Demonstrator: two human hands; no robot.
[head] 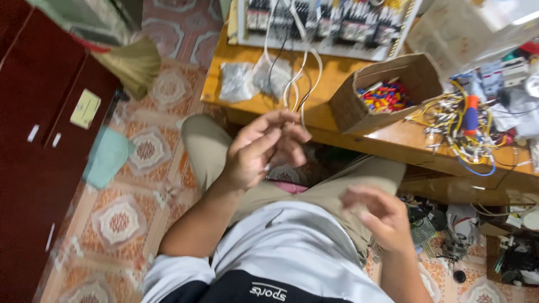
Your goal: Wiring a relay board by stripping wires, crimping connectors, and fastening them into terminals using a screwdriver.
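Wires: a few thin white and dark wires (296, 84) hang from the panel at the far edge of the desk (337, 120) and run down toward the person's lap; their lower ends disappear behind the raised hand
Left hand: left hand (264, 148) is lifted over the lap, just near of the desk edge, fingers (281, 120) curled narrow around the wire ends; something small and pale shows between the fingertips, too blurred to name
Right hand: right hand (376, 216) hangs lower and nearer, to the right of the knee, fingers loosely bent and part open, holding nothing that can be seen
Panel: a wiring panel (325, 22) with rows of dark components lies at the far side of the desk; several leads are already run into it
Supplies: an open cardboard box (382, 90) of red, blue and yellow terminals sits right of the wires; further right lies a heap of yellow and white cut leads (460, 120); two clear bags (252, 78) lie left of the wires
Progress: judging from this, the wiring is mid-way, with some leads seated on the panel and the hanging ends not yet finished
Left to do: the loose ends in the left hand and the heap on the right appear unworked
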